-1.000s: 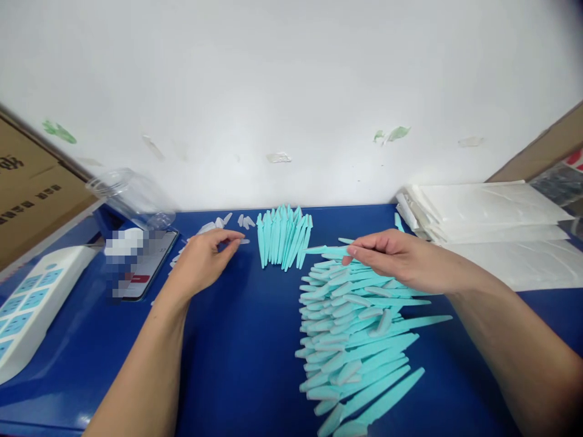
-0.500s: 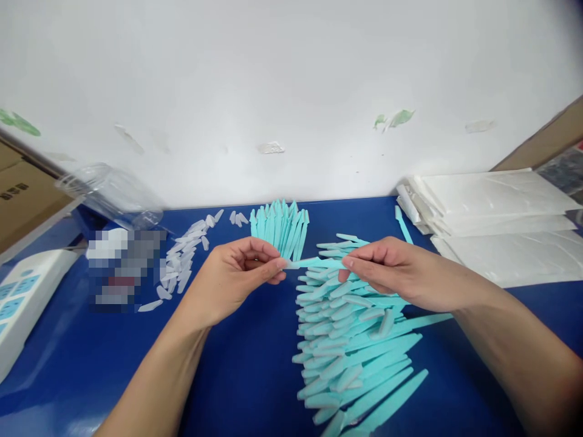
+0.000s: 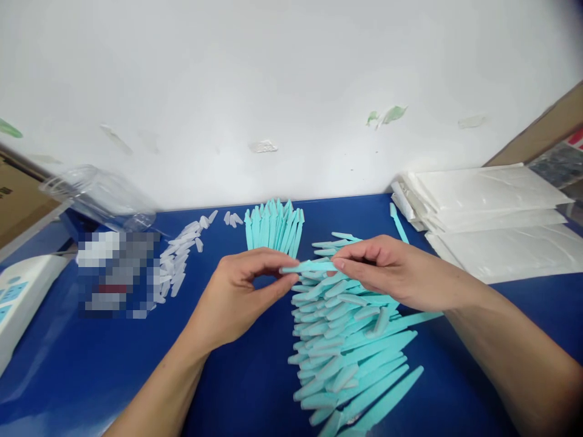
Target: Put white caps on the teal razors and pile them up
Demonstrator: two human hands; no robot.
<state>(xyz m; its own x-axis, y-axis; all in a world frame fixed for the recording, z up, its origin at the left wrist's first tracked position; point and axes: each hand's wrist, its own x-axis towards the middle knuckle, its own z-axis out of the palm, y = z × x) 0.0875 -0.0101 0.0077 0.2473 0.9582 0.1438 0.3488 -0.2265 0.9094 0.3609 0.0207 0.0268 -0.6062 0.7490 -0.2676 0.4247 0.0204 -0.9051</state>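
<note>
A turquoise eyebrow razor lies level between my two hands above the pile. My right hand pinches its handle end between thumb and fingers. At the other end, my left hand has thumb and index finger closed about the blade head, whose tip shows past them. Right below is a big pile of similar turquoise razors, most with their pale-capped heads pointing left. Behind my left hand stands a neat fan of razors lying side by side. Small clear blade caps are scattered to the left.
A stack of white plastic packets lies at the right, with a single razor beside it. On the left are a clear plastic jar, a white device with blue buttons and a cardboard box. The wall borders the blue table.
My hands have come closer together. My left fingers have shifted right along the razor's head, and its tip now sticks out past them. The view has turned slightly.
</note>
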